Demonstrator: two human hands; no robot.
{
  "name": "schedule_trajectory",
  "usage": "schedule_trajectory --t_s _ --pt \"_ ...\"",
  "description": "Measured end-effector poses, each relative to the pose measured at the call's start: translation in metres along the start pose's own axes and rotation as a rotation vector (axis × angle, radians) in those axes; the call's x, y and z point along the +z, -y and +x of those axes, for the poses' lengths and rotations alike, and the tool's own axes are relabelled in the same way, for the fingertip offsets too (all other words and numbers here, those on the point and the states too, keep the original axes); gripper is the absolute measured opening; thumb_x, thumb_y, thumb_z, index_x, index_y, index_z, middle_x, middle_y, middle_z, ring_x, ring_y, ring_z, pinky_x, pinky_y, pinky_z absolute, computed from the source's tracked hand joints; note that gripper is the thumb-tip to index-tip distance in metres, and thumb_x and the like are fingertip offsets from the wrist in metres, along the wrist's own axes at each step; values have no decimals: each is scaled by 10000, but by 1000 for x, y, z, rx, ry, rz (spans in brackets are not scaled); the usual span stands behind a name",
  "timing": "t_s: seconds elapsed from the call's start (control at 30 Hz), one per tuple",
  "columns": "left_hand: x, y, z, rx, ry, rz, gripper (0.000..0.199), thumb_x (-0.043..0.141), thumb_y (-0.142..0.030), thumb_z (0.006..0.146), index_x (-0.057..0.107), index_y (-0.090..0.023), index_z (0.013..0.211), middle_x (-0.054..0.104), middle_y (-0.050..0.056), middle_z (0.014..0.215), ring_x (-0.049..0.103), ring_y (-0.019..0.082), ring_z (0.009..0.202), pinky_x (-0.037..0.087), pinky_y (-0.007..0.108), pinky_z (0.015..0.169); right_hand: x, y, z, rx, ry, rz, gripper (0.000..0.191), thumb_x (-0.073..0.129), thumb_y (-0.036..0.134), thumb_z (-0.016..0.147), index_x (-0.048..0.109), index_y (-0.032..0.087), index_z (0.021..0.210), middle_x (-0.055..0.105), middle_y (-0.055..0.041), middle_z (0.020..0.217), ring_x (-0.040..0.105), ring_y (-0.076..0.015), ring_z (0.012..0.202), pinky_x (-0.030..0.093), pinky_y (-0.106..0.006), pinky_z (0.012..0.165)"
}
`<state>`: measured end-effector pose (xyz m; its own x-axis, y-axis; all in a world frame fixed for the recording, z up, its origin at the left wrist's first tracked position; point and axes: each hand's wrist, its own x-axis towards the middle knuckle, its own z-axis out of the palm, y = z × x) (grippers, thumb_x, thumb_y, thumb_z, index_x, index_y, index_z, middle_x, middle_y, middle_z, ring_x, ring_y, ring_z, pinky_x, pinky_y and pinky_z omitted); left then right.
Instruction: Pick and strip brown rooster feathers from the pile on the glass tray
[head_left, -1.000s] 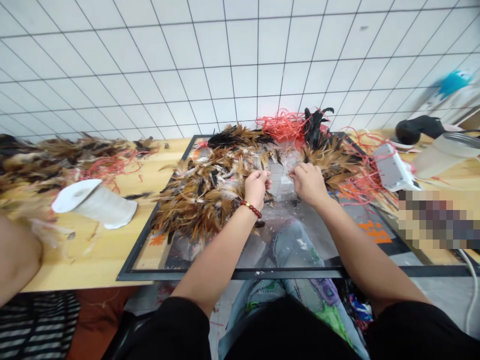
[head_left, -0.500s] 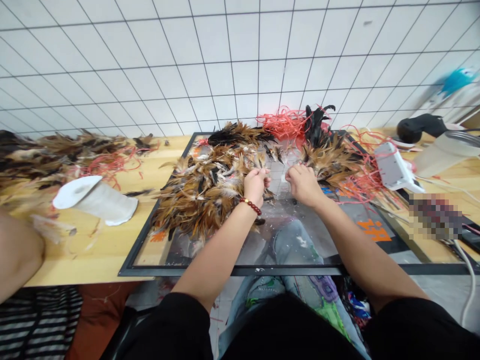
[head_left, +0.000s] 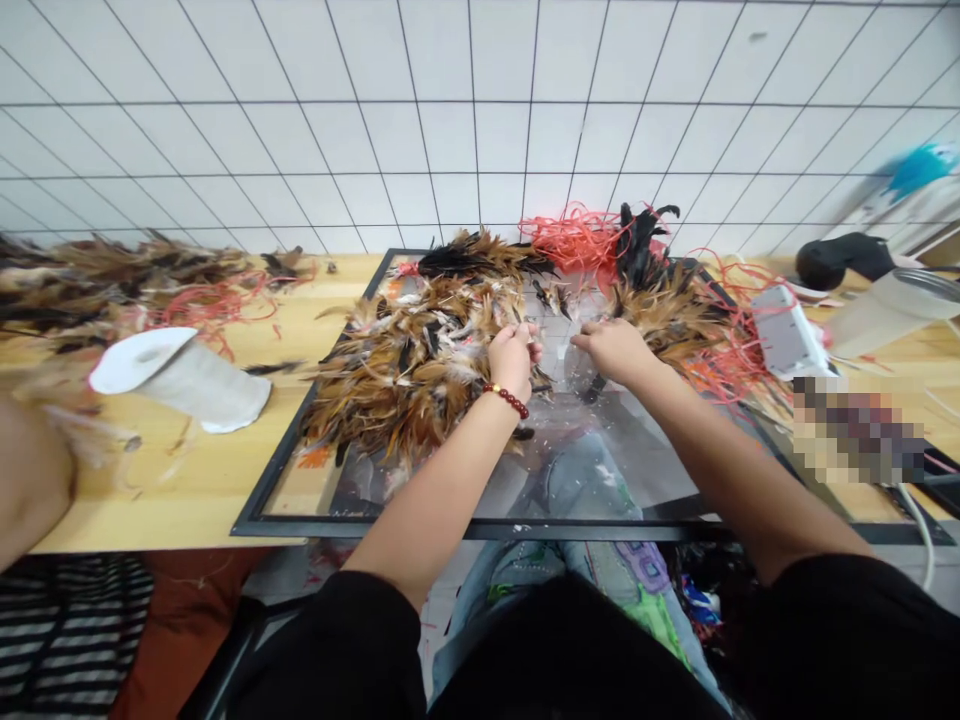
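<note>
My left hand (head_left: 513, 358), with a dark red bead bracelet at the wrist, is closed in a pinch at the right edge of a big heap of brown feathers (head_left: 397, 370). Whatever its fingertips hold is too small to make out. To its right, my right hand (head_left: 616, 352) has its fingers pressed together and pointing left, low over a glass panel (head_left: 555, 480) in a black frame. I cannot tell what lies between those fingers. A few loose dark feathers (head_left: 553, 298) lie just beyond both hands, and a second bunch of brown feathers (head_left: 667, 310) is behind the right hand.
Tangled red ribbon (head_left: 574, 240) lies by the tiled wall. On the left stand a white spool (head_left: 202, 385) and more feathers (head_left: 112, 275), with another person's arm (head_left: 30, 480) near the edge. A white box-shaped device (head_left: 787, 330) and a translucent container (head_left: 877, 310) are at right.
The view has shifted slightly. My right hand has flattened, its fingers now reaching further left instead of curling down. My left hand remains pinched in about the same place.
</note>
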<state>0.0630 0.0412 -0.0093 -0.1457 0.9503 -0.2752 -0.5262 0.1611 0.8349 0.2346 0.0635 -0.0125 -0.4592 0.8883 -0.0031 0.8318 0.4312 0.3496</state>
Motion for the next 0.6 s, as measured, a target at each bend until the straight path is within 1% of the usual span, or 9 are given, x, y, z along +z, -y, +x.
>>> schedule_trajectory --t_s 0.07,0.13,0.2,0.27,0.33,0.4,0.47,0.53,0.6 --pt "0 -1 -1 -2 2 -7 225 462 -124 936 560 -133 734 577 -17 722 492 21 486 376 174 485 -6 -1 10 -118 65 -65 326 418 117 906 729 110 1005 718 -184 1012 678 -280 959 379 -372 791" --pt "1 -2 -1 -10 5 -22 221 467 -122 932 558 -136 731 586 -15 733 489 22 480 375 175 480 -9 -3 16 -159 86 -71 306 434 102 887 735 87 944 724 -202 985 678 -291 962 386 -392 834" --pt "1 -3 -2 -26 8 -36 217 470 -121 930 555 -138 732 592 -14 735 487 22 476 373 175 479 -11 -5 18 -95 59 44 257 478 122 864 727 78 914 724 -212 990 673 -296 964 392 -395 849" --pt "0 -3 -2 -48 5 -44 211 470 -118 929 553 -138 736 591 -16 724 490 21 477 381 174 491 -12 -6 16 32 30 199 210 513 169 844 707 92 872 727 -185 942 668 -270 903 410 -358 794" --pt "0 -3 -2 -69 2 -49 203 477 -113 925 554 -137 739 586 -17 704 501 25 485 401 176 516 -15 -5 13 154 -5 503 221 504 266 860 667 125 808 698 -109 790 631 -201 745 407 -300 682" --pt "-1 -2 -2 -97 15 -46 197 492 -105 917 559 -135 734 582 -15 676 526 35 502 431 186 556 -18 1 9 219 -72 963 283 502 395 856 611 159 744 606 -28 646 529 -136 596 373 -264 596" --pt "-2 -1 -2 -144 53 -33 189 514 -97 906 571 -130 728 594 -5 658 565 50 534 465 201 614 -20 11 6 263 -149 1425 308 594 474 762 573 174 696 528 19 589 440 -99 540 346 -252 570" --pt "-3 0 -2 -196 100 -23 165 552 -91 887 585 -125 729 617 10 653 601 67 571 498 224 687 -19 22 5 295 -218 1625 301 680 453 662 564 175 657 495 41 571 399 -81 532 329 -249 573" --pt "-3 1 -2 -239 144 -14 137 578 -88 872 599 -123 740 644 26 657 625 84 599 522 257 757 -17 31 6 317 -283 1670 270 702 407 632 568 172 630 486 52 562 385 -72 537 324 -247 584"
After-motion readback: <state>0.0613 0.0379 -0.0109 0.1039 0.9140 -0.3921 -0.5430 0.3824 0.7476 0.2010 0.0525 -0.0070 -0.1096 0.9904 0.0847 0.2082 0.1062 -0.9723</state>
